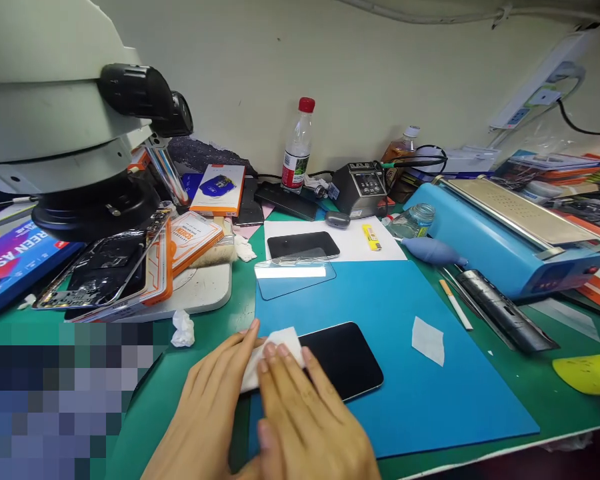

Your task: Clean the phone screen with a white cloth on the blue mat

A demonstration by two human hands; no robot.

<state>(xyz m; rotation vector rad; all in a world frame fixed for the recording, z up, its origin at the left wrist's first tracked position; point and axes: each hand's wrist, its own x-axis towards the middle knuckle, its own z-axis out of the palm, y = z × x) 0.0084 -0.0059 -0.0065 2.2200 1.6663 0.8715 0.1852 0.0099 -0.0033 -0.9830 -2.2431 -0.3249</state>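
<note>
A black smartphone [347, 357] lies screen up on a blue mat [430, 400]. My right hand [305, 420] presses a white cloth [275, 350] onto the phone's left end with its fingers held together. My left hand [207, 407] lies beside it, fingers stretched out, touching the cloth's left edge. A clear glass screen protector [295, 275] rests at the mat's far edge, just in front of a second dark phone [303, 245] on white paper. A small white wipe [427, 340] lies on the mat to the right.
A microscope [75, 133] stands at the left over opened phones [100, 273] and boxes. A blue laminating machine [510, 233] sits at right, with a metal tool [505, 310] and a cigarette [456, 305] in front. A bottle [297, 147] and a soldering station [363, 189] stand near the wall.
</note>
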